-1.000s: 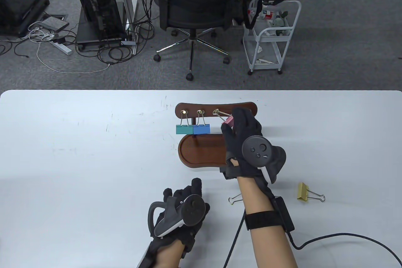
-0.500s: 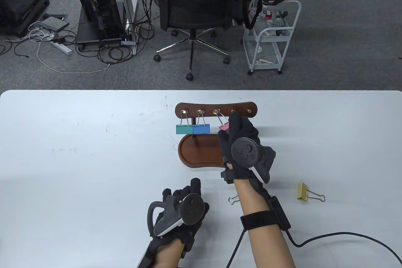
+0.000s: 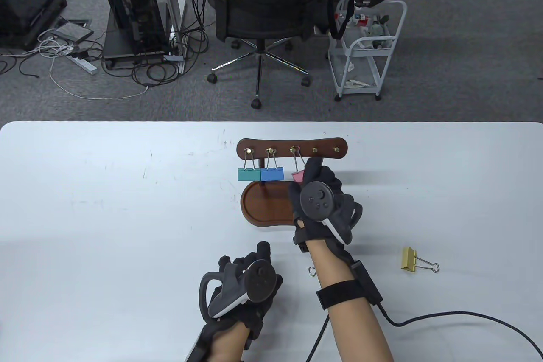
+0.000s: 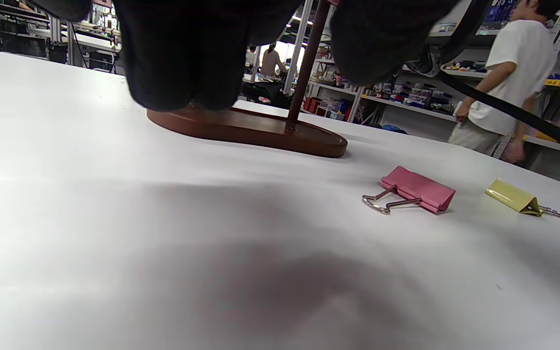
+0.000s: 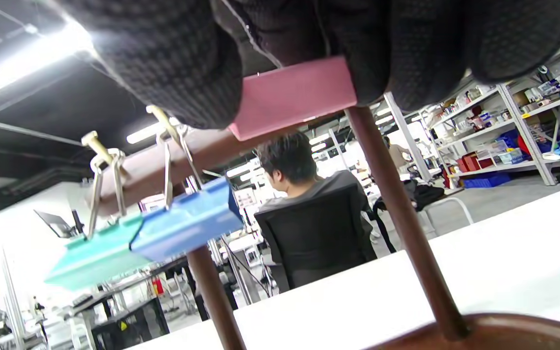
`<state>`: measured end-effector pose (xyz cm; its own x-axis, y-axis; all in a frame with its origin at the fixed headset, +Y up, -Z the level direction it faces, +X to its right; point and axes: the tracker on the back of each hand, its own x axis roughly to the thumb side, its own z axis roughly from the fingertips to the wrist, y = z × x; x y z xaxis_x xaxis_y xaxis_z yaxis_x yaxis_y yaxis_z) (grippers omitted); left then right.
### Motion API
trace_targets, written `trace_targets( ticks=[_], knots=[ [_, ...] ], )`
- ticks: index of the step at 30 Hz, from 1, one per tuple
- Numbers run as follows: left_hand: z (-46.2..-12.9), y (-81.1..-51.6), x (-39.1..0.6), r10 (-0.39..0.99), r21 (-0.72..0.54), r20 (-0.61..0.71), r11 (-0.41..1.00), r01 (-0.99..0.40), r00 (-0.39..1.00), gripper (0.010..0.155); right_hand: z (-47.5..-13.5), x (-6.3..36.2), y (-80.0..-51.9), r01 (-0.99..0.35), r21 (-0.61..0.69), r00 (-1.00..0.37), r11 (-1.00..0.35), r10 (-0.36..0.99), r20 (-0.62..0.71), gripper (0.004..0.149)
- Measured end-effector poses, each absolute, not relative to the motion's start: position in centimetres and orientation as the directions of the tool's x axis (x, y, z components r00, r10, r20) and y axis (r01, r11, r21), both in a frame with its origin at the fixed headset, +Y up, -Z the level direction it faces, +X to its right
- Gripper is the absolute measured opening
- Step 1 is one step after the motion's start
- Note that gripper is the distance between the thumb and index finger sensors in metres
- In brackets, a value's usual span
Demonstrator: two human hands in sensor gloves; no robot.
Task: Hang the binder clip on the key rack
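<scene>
Right fingers (image 5: 173,73) grip pink clip (image 5: 294,95), its loop on third hook (image 3: 293,150); early release could unseat it. Left hand (image 3: 244,283) idle, fingers curled, holding nothing.

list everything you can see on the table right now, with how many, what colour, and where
key rack: 1, brown wood, table centre
teal clip: 1, hangs on first hook
blue clip: 1, hangs on second hook
pink clip: 1, on third hook, gripped by right hand
second pink clip: 1, lying near the right forearm
yellow clip: 1, lying at right
table: 1, white
hands: left hand resting near the front edge; right hand at the rack
</scene>
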<state>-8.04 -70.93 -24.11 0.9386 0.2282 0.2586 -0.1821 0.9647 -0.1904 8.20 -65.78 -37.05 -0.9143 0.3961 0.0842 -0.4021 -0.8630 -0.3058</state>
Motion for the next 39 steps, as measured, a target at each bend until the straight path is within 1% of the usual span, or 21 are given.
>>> trace_targets(
  ticks=[13, 21, 32, 39],
  knots=[
    [-24.1, -70.9, -8.0, 0.223, -0.190, 0.251, 0.966, -0.178, 0.942, 0.081, -38.1, 7.0, -67.2, -0.362, -0.285, -0.930, -0.888, 0.363, 0.051, 0.082],
    [-24.1, -70.9, -8.1, 0.224, -0.195, 0.245, 0.964, -0.178, 0.943, 0.081, -38.5, 6.5, -67.8, -0.263, -0.294, -0.963, -0.919, 0.269, 0.022, 0.083],
    [-24.1, -70.9, -8.2, 0.228, -0.191, 0.242, 0.964, -0.184, 0.943, 0.081, -38.5, 6.9, -68.5, -0.274, -0.278, -0.961, -0.921, 0.275, 0.034, 0.083],
    [-24.1, -70.9, -8.1, 0.227, -0.187, 0.246, 0.965, -0.184, 0.942, 0.081, -38.1, 7.5, -68.0, -0.321, -0.283, -0.947, -0.904, 0.313, 0.074, 0.080]
  ],
)
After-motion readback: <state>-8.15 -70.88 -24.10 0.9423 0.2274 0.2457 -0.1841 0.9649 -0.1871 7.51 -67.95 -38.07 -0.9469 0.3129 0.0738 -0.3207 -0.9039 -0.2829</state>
